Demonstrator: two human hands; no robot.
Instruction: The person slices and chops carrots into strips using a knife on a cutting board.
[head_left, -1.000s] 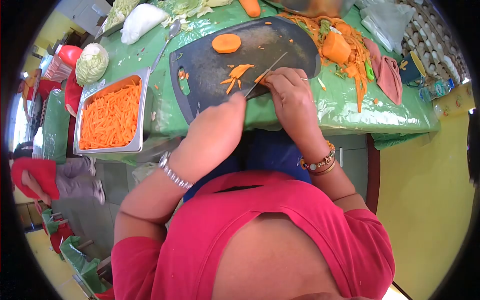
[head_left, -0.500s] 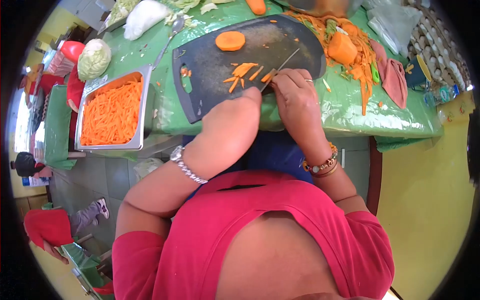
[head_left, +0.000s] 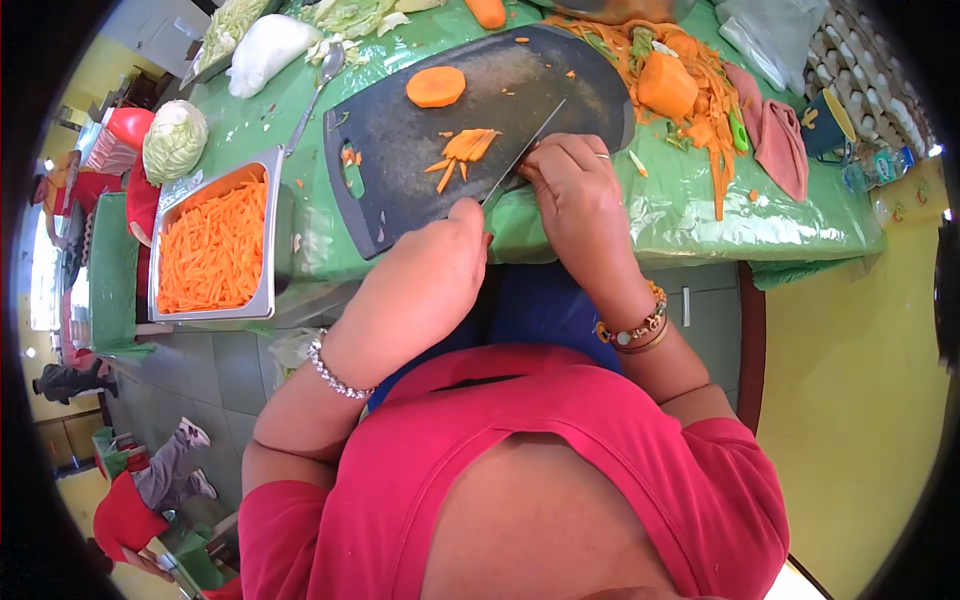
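My left hand (head_left: 425,265) is closed around the handle of a knife (head_left: 545,124), whose blade slants up and away over the near edge of the dark cutting board (head_left: 400,130). Beside the blade, my right hand (head_left: 575,185) has its fingers bent and pressed together at the board's edge. Whatever is under those fingertips is hidden. A small cluster of carrot sticks (head_left: 470,145) lies on the board left of the blade. Farther back on the board rests a thick round carrot slice (head_left: 436,87).
A metal pan (head_left: 270,240) full of carrot strips (head_left: 212,245) stands at left, near a cabbage (head_left: 175,140) and a spoon (head_left: 318,90). Carrot peelings (head_left: 700,80), a carrot chunk (head_left: 667,86), a pink cloth (head_left: 780,150), a mug (head_left: 827,125) and egg trays (head_left: 865,70) are at right.
My left hand has drawn back leftward with the knife. Loose carrot sticks near the blade now lie gathered with the others. The view has shifted slightly; a person in red at lower left has moved.
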